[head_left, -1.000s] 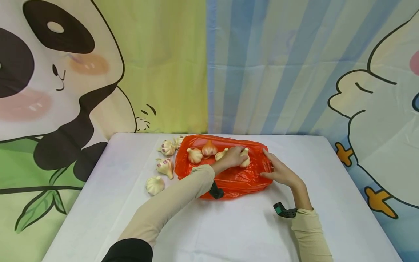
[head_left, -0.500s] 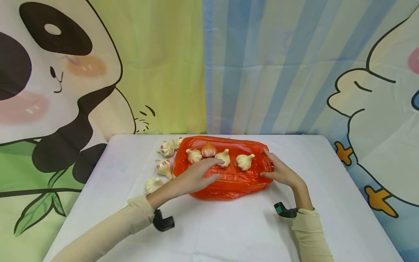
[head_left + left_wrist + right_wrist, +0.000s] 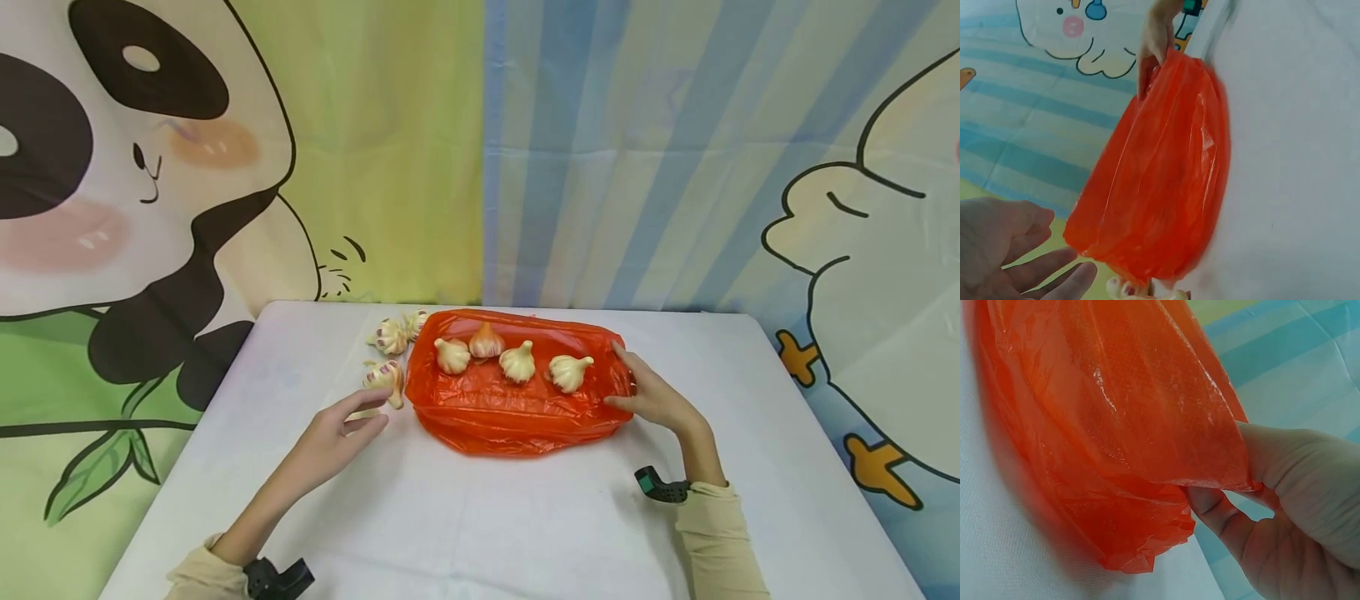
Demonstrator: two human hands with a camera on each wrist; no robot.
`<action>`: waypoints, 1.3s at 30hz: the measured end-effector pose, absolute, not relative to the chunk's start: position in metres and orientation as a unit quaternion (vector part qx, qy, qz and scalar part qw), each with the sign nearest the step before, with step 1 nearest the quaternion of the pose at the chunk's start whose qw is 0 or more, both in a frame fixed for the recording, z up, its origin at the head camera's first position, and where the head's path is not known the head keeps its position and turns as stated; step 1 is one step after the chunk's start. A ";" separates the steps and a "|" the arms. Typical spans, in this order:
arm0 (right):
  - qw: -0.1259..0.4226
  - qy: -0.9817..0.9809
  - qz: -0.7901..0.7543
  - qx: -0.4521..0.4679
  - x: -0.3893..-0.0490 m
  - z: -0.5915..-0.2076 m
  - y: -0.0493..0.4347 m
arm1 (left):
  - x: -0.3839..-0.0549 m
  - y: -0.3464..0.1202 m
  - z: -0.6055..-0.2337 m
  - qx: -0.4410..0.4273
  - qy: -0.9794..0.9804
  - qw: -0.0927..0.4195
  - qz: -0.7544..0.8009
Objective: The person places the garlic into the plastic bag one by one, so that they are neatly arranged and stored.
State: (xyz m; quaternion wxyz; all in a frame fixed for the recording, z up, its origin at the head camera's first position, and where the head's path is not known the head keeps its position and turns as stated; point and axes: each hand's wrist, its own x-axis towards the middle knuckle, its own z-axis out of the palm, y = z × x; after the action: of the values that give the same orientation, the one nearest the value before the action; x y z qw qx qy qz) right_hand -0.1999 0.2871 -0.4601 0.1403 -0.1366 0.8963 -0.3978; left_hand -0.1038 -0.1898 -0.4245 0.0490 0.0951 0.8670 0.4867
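A red plastic bag [image 3: 510, 421], spread wide like a shallow tub, lies on the white table with several garlic bulbs [image 3: 518, 363] inside. My right hand [image 3: 660, 400] holds its right end, thumb and fingers at the edge; in the right wrist view the bag's rim [image 3: 1222, 478] runs between them. At the left, my left hand [image 3: 335, 435] reaches with thumb and fingers apart over a pale garlic bulb [image 3: 366, 413], which it mostly hides. Just beyond its fingertips lies a purple-streaked bulb [image 3: 384, 377]. The left wrist view shows that palm holding nothing.
More garlic bulbs [image 3: 392, 337] lie beside the bag's far left corner. The white table [image 3: 480, 525] ends at a cartoon-printed curtain [image 3: 405, 167] behind. Each wrist wears a dark strapped device [image 3: 279, 578].
My left hand has let go of a garlic bulb inside the bag at the right and drawn back left to the bulbs outside it. The right hand stays at the bag's end.
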 end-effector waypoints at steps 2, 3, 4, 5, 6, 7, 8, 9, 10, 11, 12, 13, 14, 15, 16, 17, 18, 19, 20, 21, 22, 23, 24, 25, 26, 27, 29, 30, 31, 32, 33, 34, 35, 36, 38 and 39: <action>0.140 0.896 -0.399 -0.137 -0.200 -0.460 0.287 | -0.105 -0.194 -0.425 0.091 0.867 0.043 0.487; 0.139 0.896 -0.399 -0.137 -0.199 -0.460 0.287 | -0.106 -0.195 -0.426 0.090 0.869 0.037 0.486; 0.137 0.896 -0.398 -0.140 -0.199 -0.460 0.287 | -0.107 -0.197 -0.427 0.090 0.870 0.033 0.484; 0.136 0.896 -0.398 -0.141 -0.199 -0.460 0.287 | -0.109 -0.198 -0.428 0.093 0.873 0.023 0.478; 0.134 0.897 -0.397 -0.143 -0.199 -0.459 0.287 | -0.111 -0.199 -0.429 0.096 0.875 0.013 0.474; 0.132 0.897 -0.398 -0.143 -0.199 -0.459 0.287 | -0.113 -0.200 -0.430 0.099 0.879 0.002 0.467; 0.131 0.897 -0.396 -0.144 -0.198 -0.459 0.287 | -0.116 -0.201 -0.431 0.104 0.883 -0.009 0.458; 0.130 0.897 -0.396 -0.145 -0.198 -0.458 0.287 | -0.118 -0.202 -0.432 0.107 0.886 -0.020 0.450; 0.130 0.898 -0.395 -0.147 -0.198 -0.458 0.287 | -0.121 -0.204 -0.434 0.109 0.890 -0.032 0.441; 0.130 0.897 -0.396 -0.145 -0.198 -0.457 0.287 | -0.124 -0.205 -0.435 0.110 0.894 -0.044 0.432; 0.130 0.897 -0.396 -0.146 -0.198 -0.456 0.287 | -0.127 -0.207 -0.436 0.107 0.898 -0.053 0.423; 0.131 0.897 -0.396 -0.146 -0.198 -0.456 0.287 | -0.131 -0.208 -0.438 0.102 0.903 -0.061 0.412; 0.131 0.898 -0.395 -0.146 -0.197 -0.456 0.287 | -0.134 -0.210 -0.439 0.096 0.907 -0.067 0.405; 0.132 0.897 -0.395 -0.147 -0.198 -0.456 0.287 | -0.137 -0.213 -0.441 0.088 0.910 -0.069 0.398; 0.133 0.897 -0.395 -0.147 -0.198 -0.456 0.287 | -0.141 -0.215 -0.442 0.080 0.913 -0.070 0.393; 0.133 0.897 -0.396 -0.147 -0.198 -0.456 0.287 | -0.144 -0.218 -0.444 0.073 0.915 -0.067 0.390; 0.134 0.896 -0.397 -0.148 -0.198 -0.456 0.287 | -0.148 -0.220 -0.446 0.068 0.917 -0.063 0.389; 0.133 0.896 -0.397 -0.147 -0.198 -0.456 0.287 | -0.152 -0.223 -0.448 0.064 0.918 -0.058 0.388; 0.133 0.896 -0.398 -0.147 -0.198 -0.457 0.287 | -0.157 -0.225 -0.449 0.060 0.918 -0.052 0.388; 0.134 0.895 -0.398 -0.147 -0.197 -0.457 0.287 | -0.161 -0.228 -0.451 0.057 0.919 -0.045 0.388; 0.134 0.895 -0.398 -0.148 -0.197 -0.457 0.287 | -0.166 -0.230 -0.452 0.053 0.919 -0.040 0.387; 0.133 0.896 -0.397 -0.148 -0.197 -0.458 0.287 | -0.171 -0.232 -0.454 0.050 0.920 -0.034 0.387; 0.132 0.896 -0.396 -0.149 -0.197 -0.458 0.287 | -0.177 -0.234 -0.455 0.045 0.920 -0.028 0.388; 0.131 0.897 -0.394 -0.149 -0.197 -0.459 0.287 | -0.184 -0.236 -0.457 0.040 0.921 -0.022 0.387; 0.130 0.898 -0.393 -0.148 -0.197 -0.459 0.287 | -0.190 -0.238 -0.459 0.034 0.921 -0.015 0.387; 0.130 0.898 -0.392 -0.148 -0.197 -0.459 0.287 | -0.198 -0.240 -0.461 0.029 0.922 -0.008 0.387; 0.129 0.899 -0.390 -0.150 -0.197 -0.460 0.287 | -0.213 -0.243 -0.465 0.021 0.922 0.002 0.387; 0.129 0.899 -0.391 -0.149 -0.198 -0.460 0.287 | -0.221 -0.244 -0.467 0.018 0.922 0.008 0.387; 0.129 0.899 -0.391 -0.149 -0.198 -0.460 0.287 | -0.229 -0.245 -0.468 0.019 0.922 0.013 0.387; 0.129 0.899 -0.392 -0.150 -0.198 -0.460 0.287 | -0.236 -0.246 -0.469 0.021 0.922 0.019 0.387; 0.129 0.898 -0.392 -0.151 -0.198 -0.461 0.287 | -0.243 -0.246 -0.470 0.023 0.921 0.024 0.388; 0.130 0.898 -0.392 -0.151 -0.198 -0.461 0.286 | -0.250 -0.246 -0.470 0.028 0.921 0.029 0.388; 0.130 0.898 -0.393 -0.150 -0.198 -0.461 0.286 | -0.255 -0.246 -0.470 0.031 0.920 0.036 0.389; 0.130 0.898 -0.393 -0.149 -0.198 -0.461 0.286 | -0.260 -0.245 -0.469 0.035 0.920 0.045 0.388; 0.131 0.898 -0.394 -0.147 -0.198 -0.461 0.286 | -0.268 -0.243 -0.469 0.043 0.919 0.061 0.387; 0.131 0.898 -0.395 -0.145 -0.198 -0.461 0.285 | -0.271 -0.242 -0.470 0.045 0.919 0.070 0.386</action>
State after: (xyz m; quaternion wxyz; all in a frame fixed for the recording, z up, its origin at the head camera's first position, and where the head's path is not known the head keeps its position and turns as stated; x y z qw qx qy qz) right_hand -0.1982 0.2854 -0.4611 0.1312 -0.1452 0.8975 -0.3951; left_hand -0.2711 -0.2421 -0.4697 0.0698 0.0453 0.9186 0.3864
